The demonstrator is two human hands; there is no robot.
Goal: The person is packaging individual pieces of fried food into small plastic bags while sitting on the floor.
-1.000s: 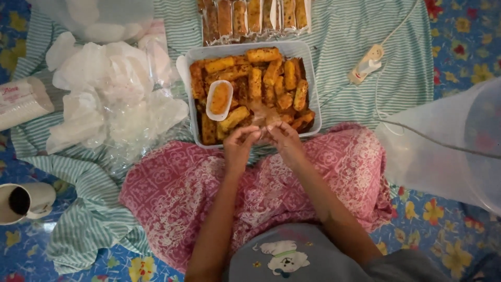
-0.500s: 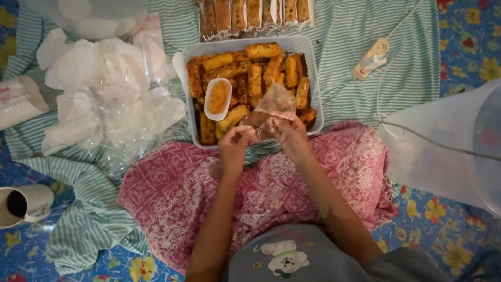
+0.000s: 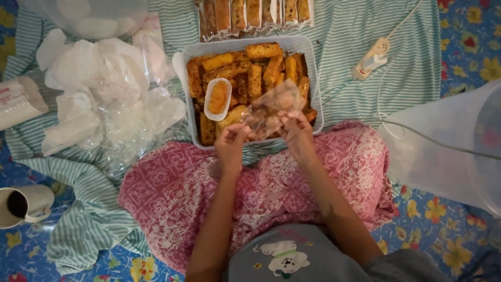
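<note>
A blue flowered floor mat (image 3: pixel 464 47) under striped green cloth (image 3: pixel 355 36).

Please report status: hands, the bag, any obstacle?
Left hand and right hand both pinch small clear plastic bag. Bag open, held over grey rectangular tub of fried sticks. No obstacle.

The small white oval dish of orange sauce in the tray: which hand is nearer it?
Left. The left hand is just below the small white oval dish, slightly to its right; the right hand is farther right. Both pinch the clear plastic bag.
</note>
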